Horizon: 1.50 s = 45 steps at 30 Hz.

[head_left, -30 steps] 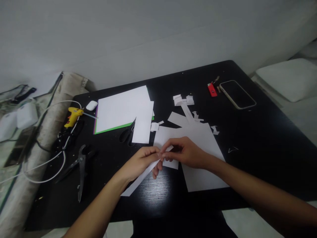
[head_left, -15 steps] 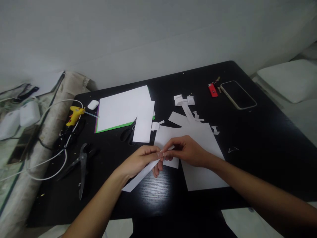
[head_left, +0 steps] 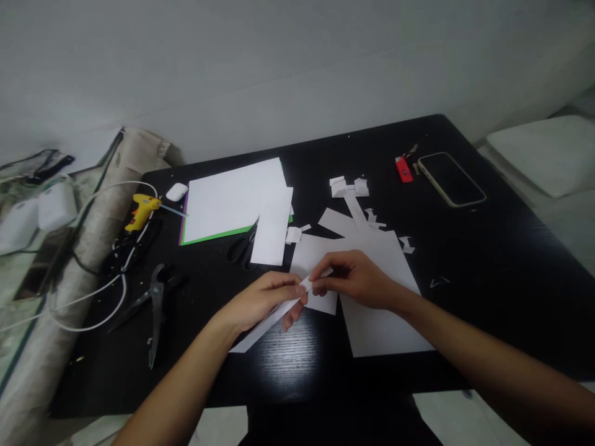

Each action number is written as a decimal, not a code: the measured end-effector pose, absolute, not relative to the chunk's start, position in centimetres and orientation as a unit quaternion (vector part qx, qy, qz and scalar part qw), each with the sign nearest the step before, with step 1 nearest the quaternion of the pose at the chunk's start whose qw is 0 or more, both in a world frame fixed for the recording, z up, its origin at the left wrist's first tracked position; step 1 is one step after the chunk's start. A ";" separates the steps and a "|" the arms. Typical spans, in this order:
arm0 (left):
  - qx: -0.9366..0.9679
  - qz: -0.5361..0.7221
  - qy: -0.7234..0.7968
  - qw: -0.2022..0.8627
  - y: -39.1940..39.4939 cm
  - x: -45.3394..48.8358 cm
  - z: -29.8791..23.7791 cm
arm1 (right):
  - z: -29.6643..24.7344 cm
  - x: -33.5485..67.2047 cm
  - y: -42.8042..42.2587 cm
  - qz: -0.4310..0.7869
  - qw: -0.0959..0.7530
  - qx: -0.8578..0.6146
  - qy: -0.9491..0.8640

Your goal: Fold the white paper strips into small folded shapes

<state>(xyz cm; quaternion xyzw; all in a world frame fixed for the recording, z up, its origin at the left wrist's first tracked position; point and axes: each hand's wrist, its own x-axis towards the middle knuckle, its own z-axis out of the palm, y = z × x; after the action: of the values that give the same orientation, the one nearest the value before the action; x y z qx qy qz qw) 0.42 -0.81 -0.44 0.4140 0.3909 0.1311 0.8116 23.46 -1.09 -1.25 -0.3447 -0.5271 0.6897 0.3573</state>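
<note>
A narrow strip of white paper slants up from the lower left, between my two hands. My left hand is closed on it, thumb on top near its upper part. My right hand pinches the strip's upper end between thumb and fingertips, close beside the left thumb. Under and beyond the right hand lies a large white sheet. A folded paper piece with a long stem and two small box-like ends rests past that sheet. Small paper scraps lie around it.
On the left are a yellow glue gun, pliers, a white cable and a white case. Stacked sheets and a loose paper rectangle partly cover black scissors. A red lighter and phone sit at the back right.
My right hand's fingertips have slid slightly up and right from the left thumb, so more of the strip shows between the hands. The view has shifted slightly.
</note>
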 end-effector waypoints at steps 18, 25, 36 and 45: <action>0.476 0.135 0.397 0.773 -0.6 0.7 0.2 | -1.3 23.5 -0.9 0.659 0.328 -0.396 -0.549; 0.471 0.154 0.398 0.772 -0.7 0.7 0.1 | -1.3 23.3 -1.0 0.661 0.337 -0.404 -0.536; 0.493 0.141 0.394 0.763 -0.7 0.7 -0.4 | -1.3 23.2 -1.1 0.664 0.326 -0.397 -0.544; 0.514 0.082 0.397 0.756 -0.2 -0.1 -0.4 | -1.3 23.7 -0.5 0.656 0.309 -0.450 -0.522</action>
<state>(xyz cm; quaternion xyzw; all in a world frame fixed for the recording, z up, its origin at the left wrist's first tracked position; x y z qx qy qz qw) -0.15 -0.16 -0.43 0.5139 0.3975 0.0822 0.7557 23.69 -0.48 -1.35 -0.4499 -0.5219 0.6555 0.3092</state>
